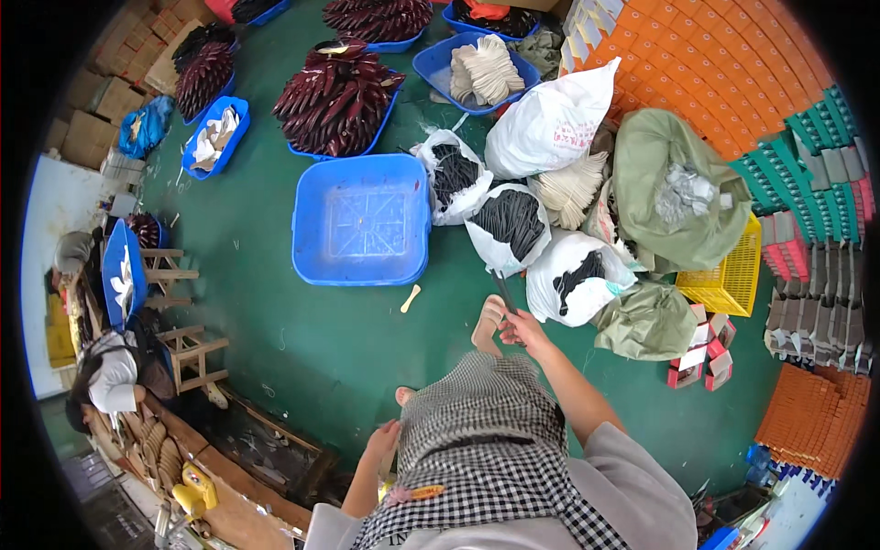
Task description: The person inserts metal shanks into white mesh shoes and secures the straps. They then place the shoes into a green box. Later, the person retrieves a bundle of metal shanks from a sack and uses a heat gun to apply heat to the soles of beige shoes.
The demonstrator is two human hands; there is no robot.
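Note:
My right hand (522,328) is closed on a thin black strip (503,291), which points up and away toward the white bags. The strip resembles the black strips (510,223) bundled in the nearest open white bag. Just right of my hand stands another white bag (559,286) with black strips showing at its mouth. My left hand (383,440) hangs low beside my checkered apron (477,403), its fingers loosely apart and nothing visible in them. Ahead on the green floor sits a large blue tub (302,220), with a pale sole-shaped piece (410,298) lying near it.
Blue tubs of dark red pieces (330,101) and cream pieces (486,69) stand farther off. At right are a green sack (678,147), a yellow crate (738,275) and stacked orange boxes (715,55). A person (115,376) sits at a workbench (229,504) on the left, near wooden stools (192,357).

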